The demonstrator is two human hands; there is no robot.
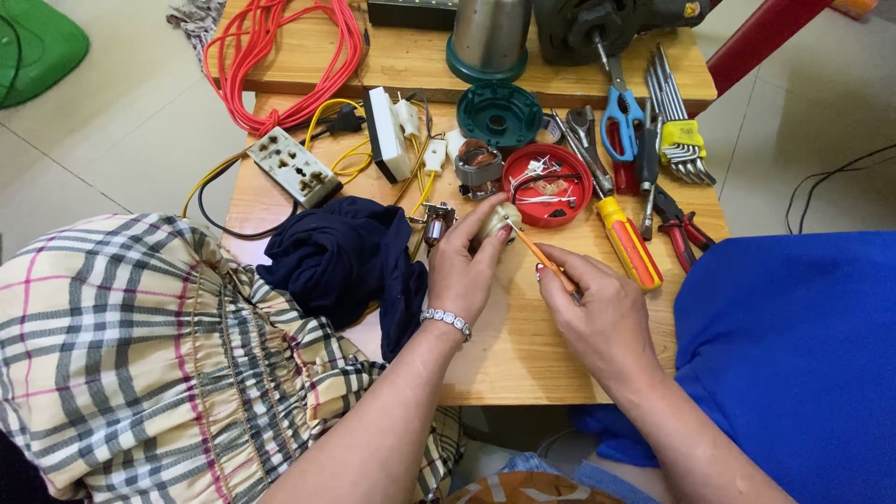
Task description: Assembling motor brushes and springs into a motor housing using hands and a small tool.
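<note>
A: What sits nearest, at the bottom of the frame?

B: The left hand [464, 271], just below centre, fingers curled around a small cream part [495, 222], pinning it to the wooden table [523, 345] so it stays put.

A: And the other?

B: The right hand [597, 313], right of centre, fingers pinched on a thin orange screwdriver [541, 254], angled up-left so its tip meets the part.

A: Left of them?

B: A dark blue cloth [341, 257], bunched beside the left wrist.

A: Further up?

B: A red dish [547, 185] just above the part, holding small loose bits, likely so they don't roll away. To its right lie a yellow-and-red screwdriver [630, 243] and red pliers [681, 229].

A: At the top?

B: A white socket strip [294, 168] at upper left, with a coil of red cable [289, 56] beyond it.
</note>
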